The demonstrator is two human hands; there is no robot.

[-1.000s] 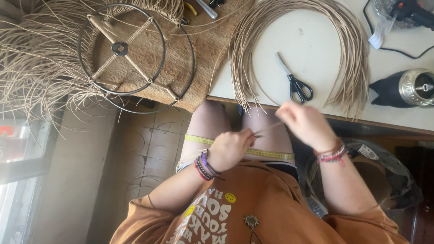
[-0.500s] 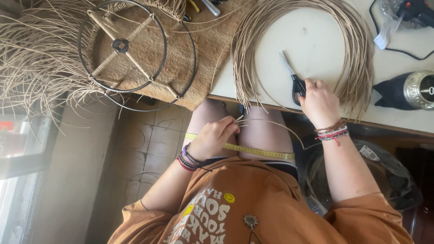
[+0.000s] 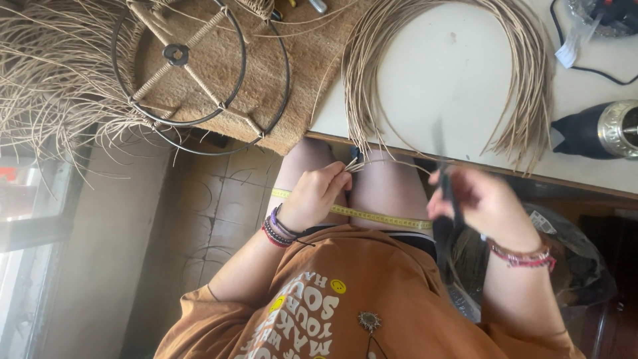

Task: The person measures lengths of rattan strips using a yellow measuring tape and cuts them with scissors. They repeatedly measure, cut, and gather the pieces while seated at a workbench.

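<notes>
White and smooth, the desk (image 3: 458, 73) is filling the upper right of the head view, and a big loop of pale tan cane strands (image 3: 525, 80) is lying on it from eleven round to two o'clock, its loose ends hanging off the near edge over the person's bare knees. At ten o'clock a round black metal wire frame with cane-wrapped spokes (image 3: 178, 56) is resting on a brown fibre mat (image 3: 279, 80), with a fan of thin straw-coloured fibres (image 3: 46, 86) spreading out to nine o'clock; only the spokes are looking wrapped, so the weaving seems to be at an early stage, with most of the bundle unused and the rim bare. A yellow tape measure (image 3: 379, 216) is lying across the thighs. The left hand (image 3: 316, 196), near the centre, is curling knuckles-up with its grip clenched on the ends of a few cane strands, pinching them just below the desk edge. The right hand (image 3: 482, 203), at three o'clock, is blurring in motion, wrist bent and bracelets showing, with its grip wrapped round a pair of dark-handled scissors (image 3: 444, 179) whose blades are pointing up toward the desk; whether the blades are parted I cannot tell. Judging by this, measuring seems done and a cut is being prepared, not made. A dark handheld power tool with a metal nozzle (image 3: 601, 129) is sitting at two o'clock.
</notes>
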